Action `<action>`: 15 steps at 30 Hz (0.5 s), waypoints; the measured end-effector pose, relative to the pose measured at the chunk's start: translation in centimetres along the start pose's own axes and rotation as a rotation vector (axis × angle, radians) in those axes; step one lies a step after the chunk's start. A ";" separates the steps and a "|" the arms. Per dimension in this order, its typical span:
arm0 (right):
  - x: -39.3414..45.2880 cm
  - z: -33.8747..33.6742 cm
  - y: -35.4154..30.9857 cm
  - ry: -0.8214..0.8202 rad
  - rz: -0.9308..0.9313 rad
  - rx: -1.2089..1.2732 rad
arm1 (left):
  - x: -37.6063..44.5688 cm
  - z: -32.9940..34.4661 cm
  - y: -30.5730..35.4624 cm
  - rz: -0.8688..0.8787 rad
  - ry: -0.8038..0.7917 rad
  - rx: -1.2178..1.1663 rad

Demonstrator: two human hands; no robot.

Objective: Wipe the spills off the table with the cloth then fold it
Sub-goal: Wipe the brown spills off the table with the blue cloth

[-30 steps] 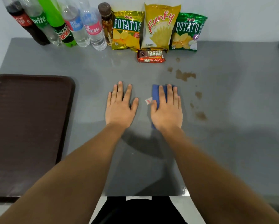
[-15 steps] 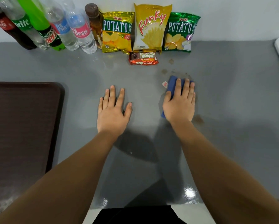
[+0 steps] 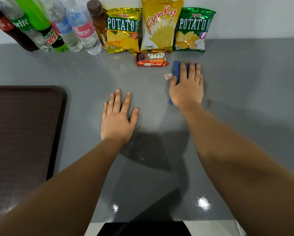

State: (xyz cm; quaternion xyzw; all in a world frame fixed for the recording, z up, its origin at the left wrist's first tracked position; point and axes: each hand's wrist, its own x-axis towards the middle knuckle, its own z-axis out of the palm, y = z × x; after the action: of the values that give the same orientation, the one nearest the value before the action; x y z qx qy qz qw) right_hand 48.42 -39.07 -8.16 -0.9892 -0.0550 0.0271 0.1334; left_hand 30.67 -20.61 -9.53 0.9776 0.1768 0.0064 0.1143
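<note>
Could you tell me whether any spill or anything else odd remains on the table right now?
A small brown smear remains on the grey table, just right of the right hand pressing the blue cloth. Otherwise nothing stands out.

Left hand (image 3: pixel 117 119) flat, fingers spread; right hand (image 3: pixel 187 87) palm-down, arm extended further forward

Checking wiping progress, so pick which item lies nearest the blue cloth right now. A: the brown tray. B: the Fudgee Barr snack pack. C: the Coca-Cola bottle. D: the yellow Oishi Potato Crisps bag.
B: the blue cloth, pressed flat under the right hand, lies just right of the Fudgee Barr snack pack, with only a narrow strip of table between them.
</note>
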 end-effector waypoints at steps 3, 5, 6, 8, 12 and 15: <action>0.3 -0.4 1.1 0.006 0.051 0.012 | 0.0 0.0 0.1 -0.006 -0.002 -0.009; -0.6 -0.4 1.3 0.013 0.090 0.009 | 0.0 -0.1 0.1 -0.010 -0.007 -0.020; -1.3 -0.4 1.3 0.019 0.106 0.009 | 0.0 -0.1 0.1 -0.009 -0.007 -0.022; -2.8 0.0 0.8 0.031 0.116 -0.001 | 0.0 -0.1 0.2 -0.004 -0.006 -0.019; -3.6 0.5 -0.4 0.034 0.092 -0.018 | 0.0 0.0 0.1 0.000 -0.009 0.000; -1.9 0.5 -0.5 0.020 0.041 -0.029 | 0.0 0.0 0.1 0.000 -0.019 0.011</action>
State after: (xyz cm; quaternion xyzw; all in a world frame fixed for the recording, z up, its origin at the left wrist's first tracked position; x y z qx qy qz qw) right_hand 46.48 -38.66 -8.38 -0.9921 -0.0337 0.0191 0.1190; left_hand 30.74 -20.73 -9.48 0.9782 0.1755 -0.0037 0.1106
